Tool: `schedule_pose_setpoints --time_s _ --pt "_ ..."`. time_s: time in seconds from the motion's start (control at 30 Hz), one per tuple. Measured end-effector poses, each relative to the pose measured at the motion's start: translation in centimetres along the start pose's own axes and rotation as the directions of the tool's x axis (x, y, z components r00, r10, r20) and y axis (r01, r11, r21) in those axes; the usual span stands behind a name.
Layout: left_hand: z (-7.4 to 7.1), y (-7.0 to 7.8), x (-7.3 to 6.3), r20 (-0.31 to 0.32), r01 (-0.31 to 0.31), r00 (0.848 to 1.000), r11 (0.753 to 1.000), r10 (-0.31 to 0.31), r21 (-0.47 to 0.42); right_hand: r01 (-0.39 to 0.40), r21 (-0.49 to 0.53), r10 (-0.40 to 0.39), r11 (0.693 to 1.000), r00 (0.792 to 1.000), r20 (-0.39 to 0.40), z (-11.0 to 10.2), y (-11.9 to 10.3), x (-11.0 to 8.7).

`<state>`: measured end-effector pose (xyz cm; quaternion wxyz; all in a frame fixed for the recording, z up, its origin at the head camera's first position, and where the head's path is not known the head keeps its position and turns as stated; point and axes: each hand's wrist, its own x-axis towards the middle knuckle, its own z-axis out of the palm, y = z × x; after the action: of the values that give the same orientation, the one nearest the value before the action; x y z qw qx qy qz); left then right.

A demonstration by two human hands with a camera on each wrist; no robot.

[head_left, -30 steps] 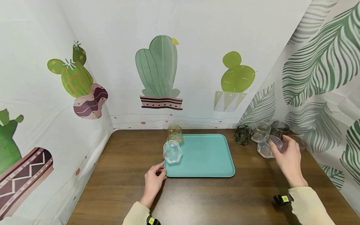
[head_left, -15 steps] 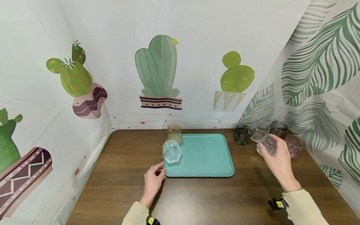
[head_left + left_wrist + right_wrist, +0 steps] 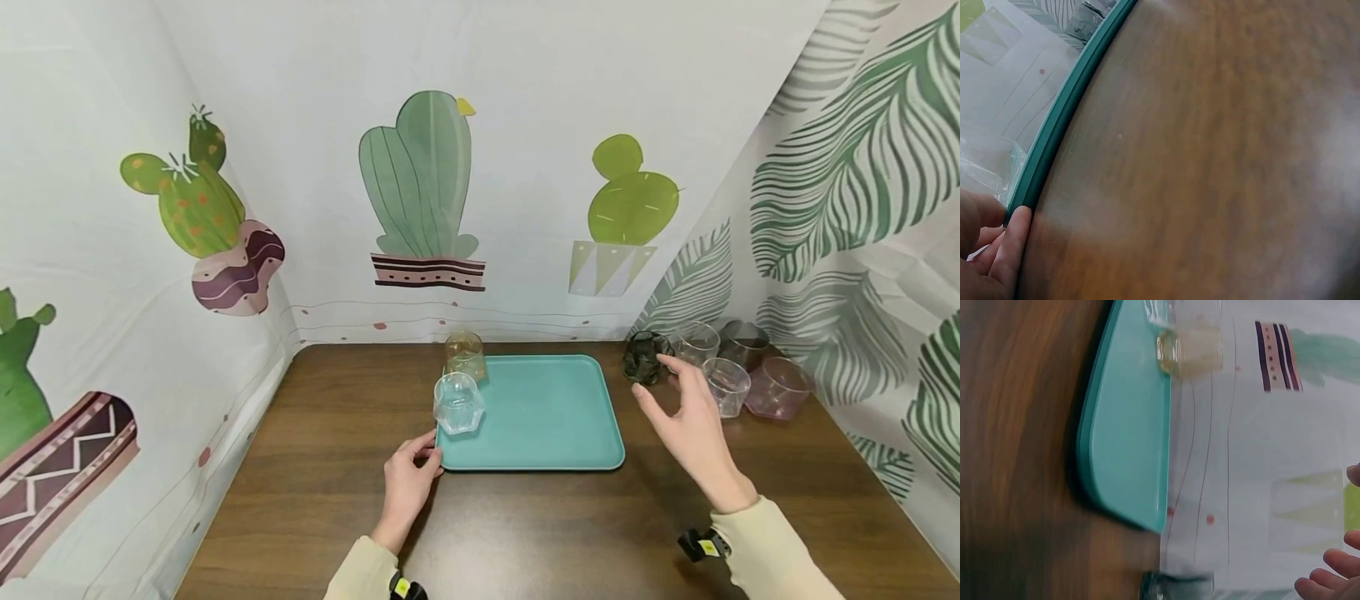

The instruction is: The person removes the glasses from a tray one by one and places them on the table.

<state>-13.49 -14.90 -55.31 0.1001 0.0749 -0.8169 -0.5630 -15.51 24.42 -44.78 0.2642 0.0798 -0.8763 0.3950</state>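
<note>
Left hand (image 3: pixel 409 475) pinches a turquoise rectangular tray (image 3: pixel 545 417); right hand (image 3: pixel 692 423) hovers with fingers parted.
Gripped at its front left corner, the tray bears a clear hexagonal glass (image 3: pixel 459 406); farther back stand a dark rippled glass (image 3: pixel 641 357) near the right hand and an amber round glass (image 3: pixel 466 353) at the back left corner.

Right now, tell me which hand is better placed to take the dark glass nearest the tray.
Likely the right hand: it holds nothing and is beside that dark glass; the left hand grips the teal tray.
</note>
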Motion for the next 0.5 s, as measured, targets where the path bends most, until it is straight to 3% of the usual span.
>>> schedule_pose_setpoints --time_s 0.5 --pt "0.0 0.1 -0.1 -0.021 -0.015 1.000 1.000 0.015 0.021 0.106 0.086 -0.117 0.991 0.985 0.124 5.0 -3.1 0.0"
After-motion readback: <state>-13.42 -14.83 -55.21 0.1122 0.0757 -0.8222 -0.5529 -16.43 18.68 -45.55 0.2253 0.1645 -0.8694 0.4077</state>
